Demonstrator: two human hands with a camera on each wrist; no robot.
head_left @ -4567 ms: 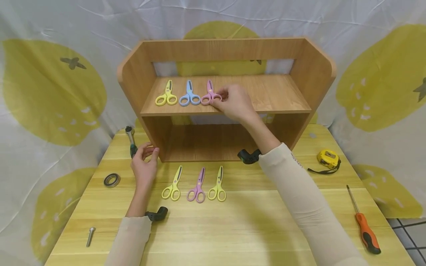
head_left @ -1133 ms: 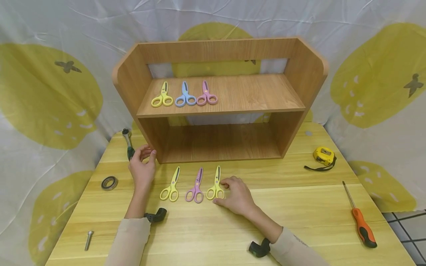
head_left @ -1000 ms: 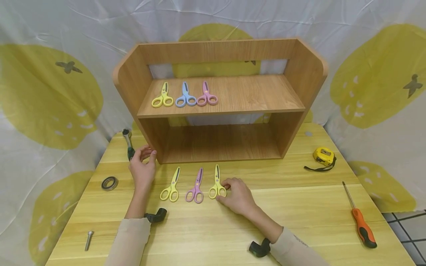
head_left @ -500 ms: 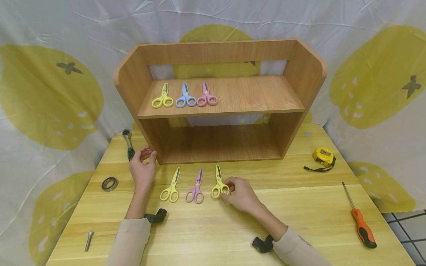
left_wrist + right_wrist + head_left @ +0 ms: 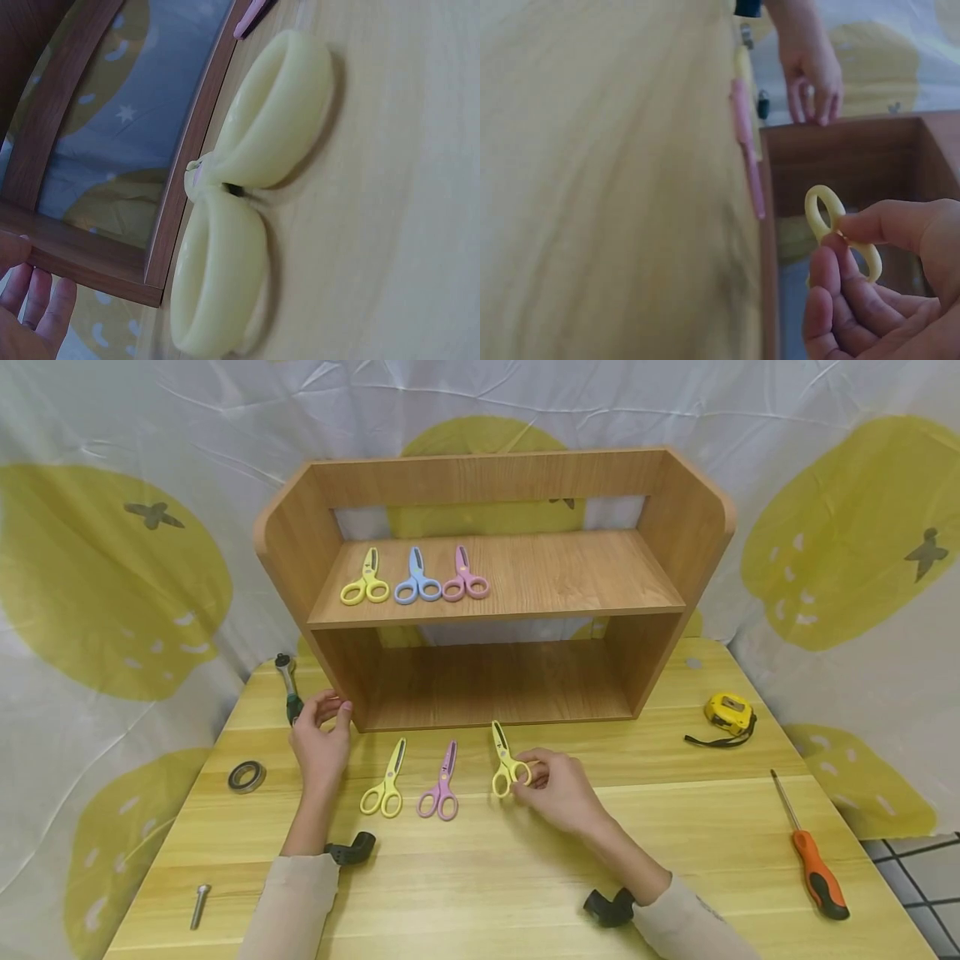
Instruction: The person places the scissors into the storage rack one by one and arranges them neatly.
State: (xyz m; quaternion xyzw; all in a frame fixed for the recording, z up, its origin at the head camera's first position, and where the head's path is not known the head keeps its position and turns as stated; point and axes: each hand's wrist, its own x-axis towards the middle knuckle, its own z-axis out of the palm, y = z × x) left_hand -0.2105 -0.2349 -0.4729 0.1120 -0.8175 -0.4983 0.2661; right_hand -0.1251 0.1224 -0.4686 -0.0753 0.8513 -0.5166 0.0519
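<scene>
My right hand (image 5: 561, 791) pinches a handle loop of yellow scissors (image 5: 502, 745) between thumb and fingers, lifted over the table, blades pointing toward the shelf. In the right wrist view, thumb and fingertips meet near the joint of the two yellow loops. My left hand (image 5: 322, 747) grips the lower left side edge of the wooden shelf (image 5: 495, 478), thumb on one side and fingers on the other. Another pair of yellow scissors (image 5: 391, 774) and pink scissors (image 5: 445, 777) lie on the table. Yellow scissors (image 5: 369, 572), blue scissors (image 5: 416, 575) and pink scissors (image 5: 463, 575) lie in a row on the upper board.
Left on the table (image 5: 450, 893) are a ratchet wrench (image 5: 288, 681), a bearing ring (image 5: 236, 777) and a bolt (image 5: 199, 906). A yellow tape measure (image 5: 729, 712) and an orange screwdriver (image 5: 813, 868) lie at the right. A lemon-print curtain hangs behind.
My right hand came down from the upper board's pink scissors, took hold of the rightmost yellow scissors and raised them, shifting right and toward the shelf. My left hand keeps its place.
</scene>
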